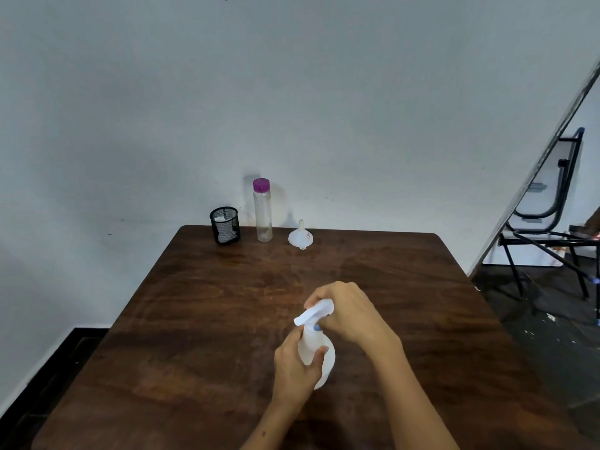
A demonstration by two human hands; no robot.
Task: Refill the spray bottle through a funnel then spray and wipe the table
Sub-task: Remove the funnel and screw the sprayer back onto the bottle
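Two hands meet at the white spray bottle [316, 355], which stands upright on the brown wooden tabletop [194, 319], on its near half and a little right of the middle. The left hand [293, 365] grips the round body of the spray bottle from the left side, with the thumb curled across the front of it. The right hand [349, 315] is closed over the white trigger head at the top of the spray bottle, its fingers [319, 295] wrapped around the back of the head; the nozzle points to the left. The head sits on the bottle; I cannot tell if it is screwed tight or loose.

Well behind the spray bottle, at the far edge of the tabletop near the wall, three things stand in a row. A white funnel [300, 237] rests upside down with its spout upward, almost straight behind the spray bottle. Left of the funnel stands a tall clear bottle [263, 212] with a purple cap, upright. Further left is a black mesh cup [225, 225] with something white inside.

Far to the right of the spray bottle, off the tabletop, a black metal chair [548, 216] stands on the dark floor behind a leaning white board [532, 177]
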